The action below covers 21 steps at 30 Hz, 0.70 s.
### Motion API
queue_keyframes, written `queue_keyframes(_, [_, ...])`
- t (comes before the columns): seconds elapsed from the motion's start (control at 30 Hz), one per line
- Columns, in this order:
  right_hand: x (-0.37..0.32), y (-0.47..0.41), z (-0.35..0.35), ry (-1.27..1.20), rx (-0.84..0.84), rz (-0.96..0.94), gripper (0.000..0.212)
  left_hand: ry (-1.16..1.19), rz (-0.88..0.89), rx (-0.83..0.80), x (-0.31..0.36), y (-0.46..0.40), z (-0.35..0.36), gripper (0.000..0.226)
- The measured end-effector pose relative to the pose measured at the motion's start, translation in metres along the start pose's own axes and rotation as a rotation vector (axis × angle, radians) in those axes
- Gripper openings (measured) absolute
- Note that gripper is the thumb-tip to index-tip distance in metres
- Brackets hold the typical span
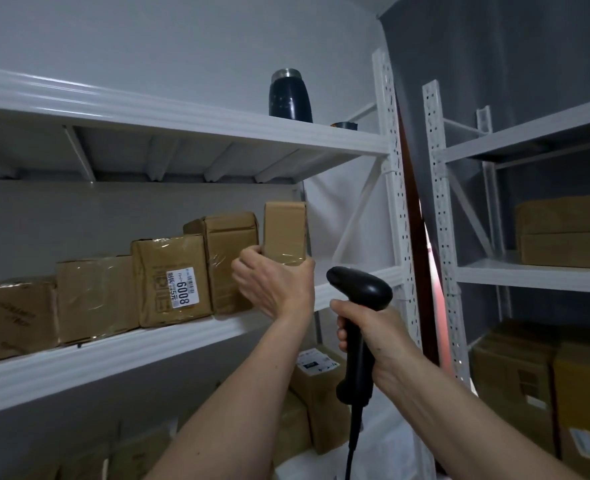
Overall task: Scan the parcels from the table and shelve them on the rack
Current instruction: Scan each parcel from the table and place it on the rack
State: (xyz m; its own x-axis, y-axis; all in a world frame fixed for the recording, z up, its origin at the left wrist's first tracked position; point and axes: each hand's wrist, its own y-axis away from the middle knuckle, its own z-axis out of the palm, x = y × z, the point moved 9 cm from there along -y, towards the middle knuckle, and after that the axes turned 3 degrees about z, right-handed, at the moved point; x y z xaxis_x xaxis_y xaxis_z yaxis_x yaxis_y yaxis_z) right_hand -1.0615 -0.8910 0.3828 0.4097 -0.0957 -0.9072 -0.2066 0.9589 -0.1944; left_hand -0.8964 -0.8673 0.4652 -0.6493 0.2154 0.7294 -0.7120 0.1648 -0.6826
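My left hand point(275, 285) grips the lower end of a narrow brown cardboard parcel point(284, 231), held upright over the middle shelf point(120, 355) of the white rack, just right of the row of parcels there. My right hand point(366, 332) grips the handle of a black barcode scanner point(359, 292), its head pointing up and left, its cable hanging down. Several taped brown parcels stand on that shelf; one point(172, 278) carries a white label reading 6008. The table is out of view.
A dark flask point(290, 95) stands on the top shelf point(182, 116). More boxes point(316, 386) sit on the level below. A second white rack point(535, 271) to the right holds cardboard boxes point(567, 233). White perforated uprights point(395, 188) stand between the racks.
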Motion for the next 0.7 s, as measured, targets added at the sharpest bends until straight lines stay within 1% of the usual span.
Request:
queue_keyframes(0.3, [0.014,-0.036,-0.009,-0.018,-0.085,0.083,0.009,-0.119,-0.056,0.128,-0.009,-0.007,0.021,0.074])
queue_keyframes(0.4, [0.02,-0.042,-0.014,-0.016,-0.119,0.106,0.007,-0.153,-0.09,0.137,-0.019,-0.011,0.032,0.078])
queue_keyframes(0.5, [0.027,-0.047,-0.02,-0.018,-0.144,0.134,0.007,-0.137,-0.144,0.116,-0.03,-0.011,0.041,0.086])
queue_keyframes(0.6, [0.03,-0.054,-0.025,-0.026,-0.154,0.15,0.007,-0.098,-0.112,0.112,-0.034,-0.004,0.042,0.088])
queue_keyframes(0.7, [0.036,-0.06,-0.025,-0.031,-0.167,0.158,0.01,-0.073,-0.056,0.102,-0.04,0.003,0.041,0.082])
